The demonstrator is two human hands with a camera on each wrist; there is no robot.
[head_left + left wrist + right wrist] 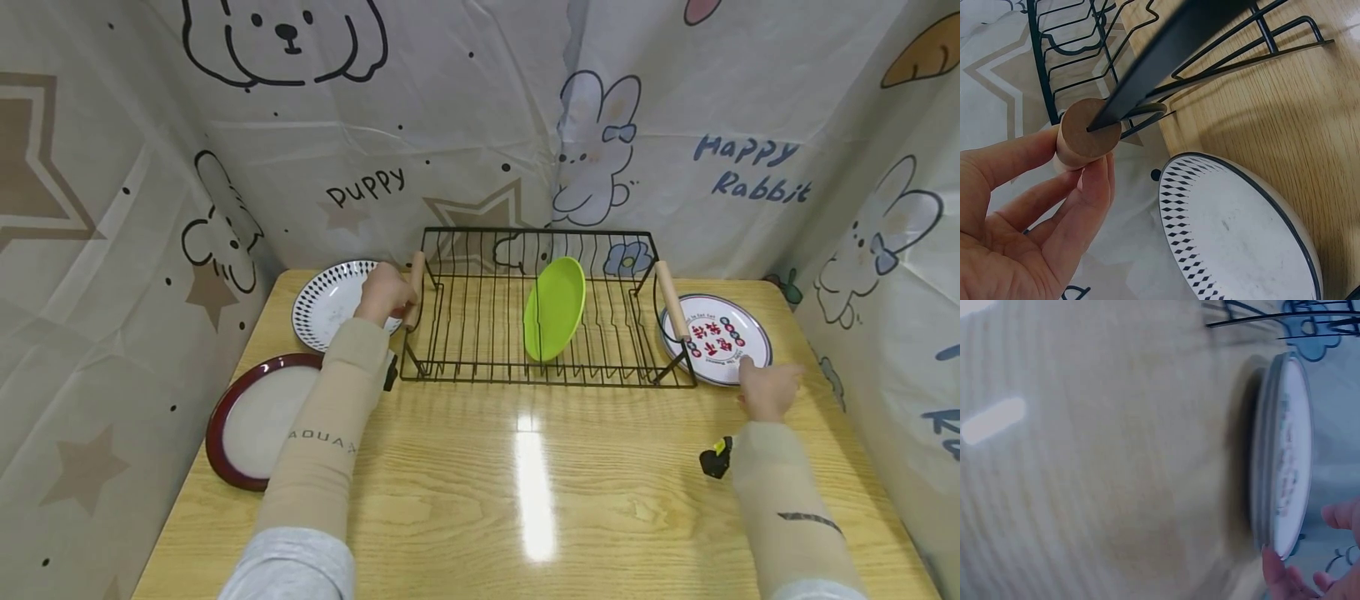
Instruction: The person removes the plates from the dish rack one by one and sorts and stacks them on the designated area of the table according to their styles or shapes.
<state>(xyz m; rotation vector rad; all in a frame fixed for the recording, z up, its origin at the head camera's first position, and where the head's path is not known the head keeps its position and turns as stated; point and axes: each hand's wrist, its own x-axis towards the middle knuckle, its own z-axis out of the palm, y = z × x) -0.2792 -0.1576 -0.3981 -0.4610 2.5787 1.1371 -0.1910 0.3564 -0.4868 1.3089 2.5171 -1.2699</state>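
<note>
My left hand point(385, 292) pinches the left wooden handle point(1088, 134) of a black wire dish rack point(536, 229) between thumb and fingers. A bright green plate point(555, 308) stands on edge in the rack, right of its middle. To the right, my right hand point(771, 390) is at the near right rim of a white plate with red lettering point(714, 337). In the right wrist view its thumb and fingers are spread apart, one fingertip point(1272, 565) right at the rim. Stacked rims show under that lettered plate there.
Left of the rack lies a white dish with a black diamond border point(1235, 231). Nearer me is a plate with a dark red rim point(217, 429). A printed cloth point(480, 100) hangs around the back and sides of the wooden table point(600, 467).
</note>
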